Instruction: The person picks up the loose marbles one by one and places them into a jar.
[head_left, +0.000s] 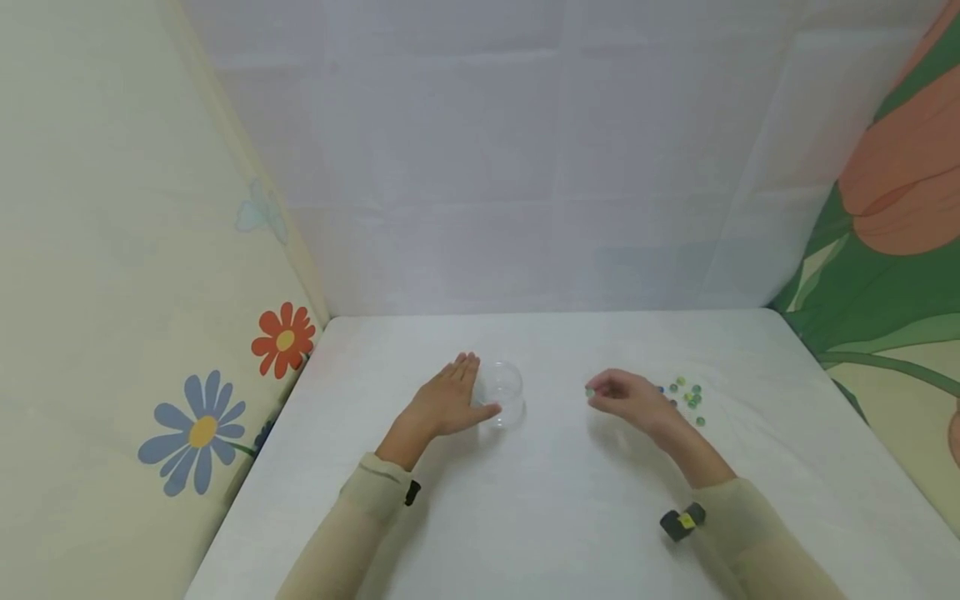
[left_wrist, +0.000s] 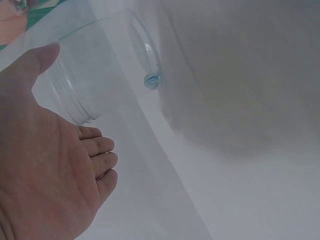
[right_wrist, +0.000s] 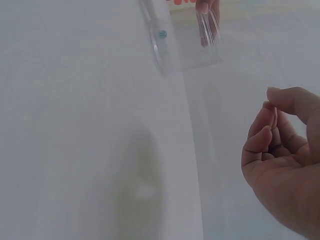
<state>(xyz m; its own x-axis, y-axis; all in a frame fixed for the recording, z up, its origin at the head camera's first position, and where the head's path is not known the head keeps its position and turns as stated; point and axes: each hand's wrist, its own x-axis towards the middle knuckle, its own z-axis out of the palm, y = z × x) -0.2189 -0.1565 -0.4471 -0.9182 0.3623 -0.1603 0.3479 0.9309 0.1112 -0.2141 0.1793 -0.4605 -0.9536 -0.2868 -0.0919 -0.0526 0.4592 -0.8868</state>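
A clear jar (head_left: 504, 385) stands on the white table, with one bluish marble (left_wrist: 152, 80) at its bottom. My left hand (head_left: 442, 406) is at the jar's left side near the rim, fingers straight and thumb spread out at the near side. Between thumb and fingertips, my right hand (head_left: 628, 402) pinches a green marble (head_left: 589, 392) above the table, to the right of the jar. That marble is hidden in the right wrist view, where the right hand (right_wrist: 285, 130) shows its thumb against the fingertips.
Several green, yellow and blue marbles (head_left: 696, 398) lie loose on the table (head_left: 555, 517) just right of my right hand. A white sheet (head_left: 465, 167) rises behind the table's back edge. Walls with painted flowers (head_left: 202, 432) flank both sides.
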